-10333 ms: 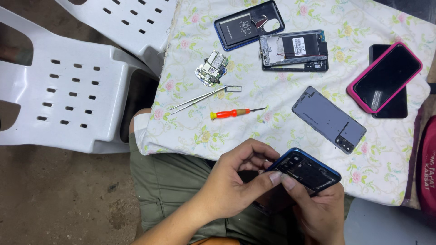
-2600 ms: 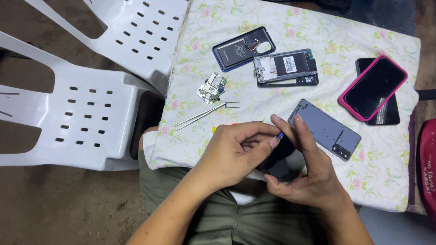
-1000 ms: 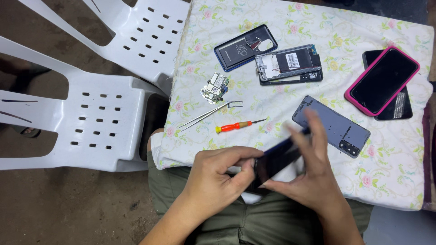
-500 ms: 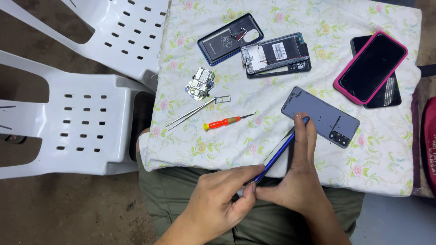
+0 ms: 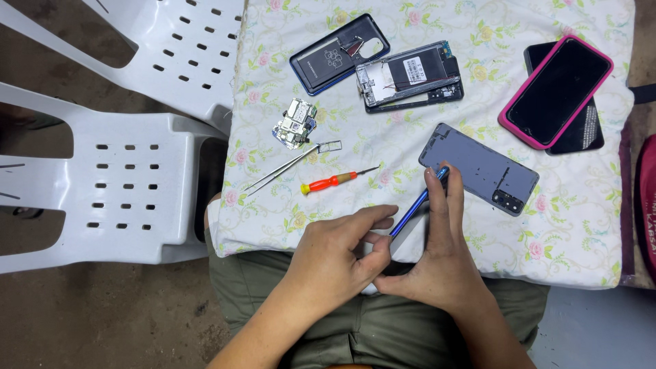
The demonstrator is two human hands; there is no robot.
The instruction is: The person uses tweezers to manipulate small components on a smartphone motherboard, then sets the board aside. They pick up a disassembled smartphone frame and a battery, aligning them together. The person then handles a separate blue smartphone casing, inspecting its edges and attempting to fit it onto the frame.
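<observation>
Blue phone frame (image 5: 415, 205) stands edge-on, pinched between left hand (image 5: 335, 256) and right hand (image 5: 437, 260), near white-labelled open phone (image 5: 410, 75).

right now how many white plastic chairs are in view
2. One white slatted plastic chair stands left of the floral-cloth table, its seat facing up; a second white plastic chair lies at the top left, cut off by the frame edge. More may be hidden outside the view.
</observation>
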